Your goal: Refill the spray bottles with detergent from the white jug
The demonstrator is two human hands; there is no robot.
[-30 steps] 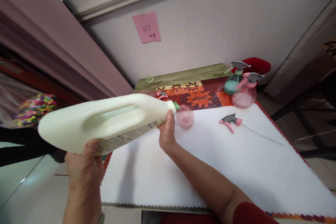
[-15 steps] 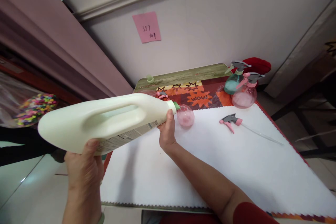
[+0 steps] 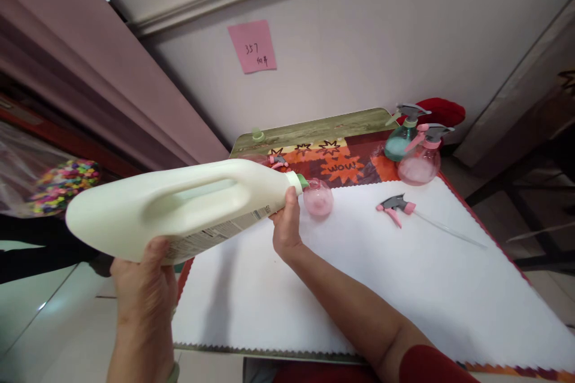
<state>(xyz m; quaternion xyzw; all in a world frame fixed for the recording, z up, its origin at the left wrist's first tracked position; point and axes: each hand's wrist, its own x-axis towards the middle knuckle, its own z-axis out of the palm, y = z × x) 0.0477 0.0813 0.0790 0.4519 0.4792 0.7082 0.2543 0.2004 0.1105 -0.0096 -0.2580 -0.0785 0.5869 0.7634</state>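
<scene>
A large pale-green jug with a moulded handle lies tilted nearly level across the left half of the view. My left hand is closed around its lower body, thumb on the near side. Up at the neck, my right hand grips the jug just behind its white collar, its other fingers hidden beneath. The green spout meets the mouth of a round pink clear bottle standing on the white cloth. Pinkish contents show inside that bottle. To its right lies a loose grey-and-pink spray head with a clear tube.
Two filled spray bottles, one teal and one pink, stand at the table's back right, before a red cloth item. A small green cap sits at the back left. Another spray head lies partly behind the jug.
The view has shifted very slightly. Both hands, the jug and the pink bottle hold the same positions.
</scene>
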